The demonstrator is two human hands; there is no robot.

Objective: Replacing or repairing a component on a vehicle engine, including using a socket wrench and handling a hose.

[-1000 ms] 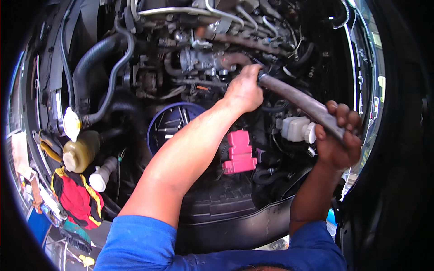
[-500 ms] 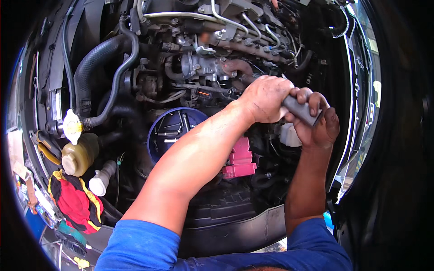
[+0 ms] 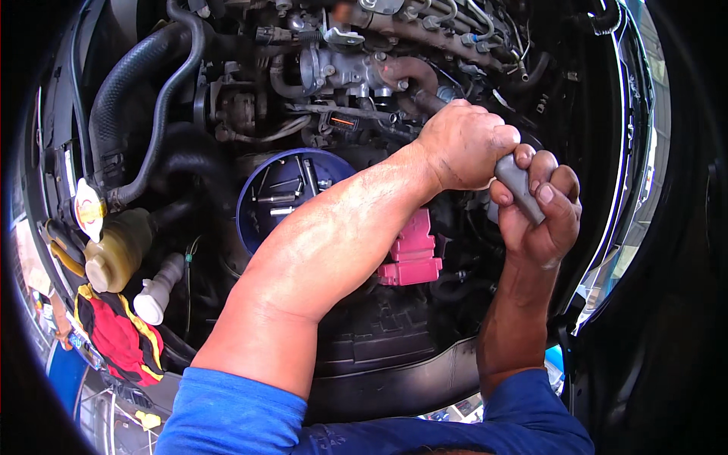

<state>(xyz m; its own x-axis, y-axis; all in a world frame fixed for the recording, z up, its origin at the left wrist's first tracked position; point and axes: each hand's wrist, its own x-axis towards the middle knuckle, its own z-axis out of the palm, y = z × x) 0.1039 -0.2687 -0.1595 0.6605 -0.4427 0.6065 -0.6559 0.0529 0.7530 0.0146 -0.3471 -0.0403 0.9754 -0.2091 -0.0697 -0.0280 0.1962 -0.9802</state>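
Observation:
My right hand (image 3: 540, 208) is closed round a short grey tube-like piece (image 3: 517, 182), held at a slant above the engine bay's right side. The piece looks pinched or flattened now; its exact kind is unclear. My left hand (image 3: 466, 144) is a fist against the upper end of that piece. What its fingers hold is hidden, though a pale sliver shows at its lower edge. Below my left forearm sits a blue round bowl (image 3: 244, 199) with sockets and other metal tools (image 3: 307, 178) in it, partly covered by the arm.
Engine metalwork and pipes (image 3: 349, 72) lie beyond my hands. A pink-red box-shaped cover (image 3: 413, 254) is under my left forearm. At left are thick black hoses (image 3: 133, 91), a yellowish reservoir (image 3: 117, 254), a white filler neck (image 3: 158, 294) and a red, black and yellow cloth (image 3: 117, 334).
The view has shifted, so the engine sits higher. My right hand has turned, and the grey piece points more steeply downward and looks more squeezed. My left fist stays against its upper end.

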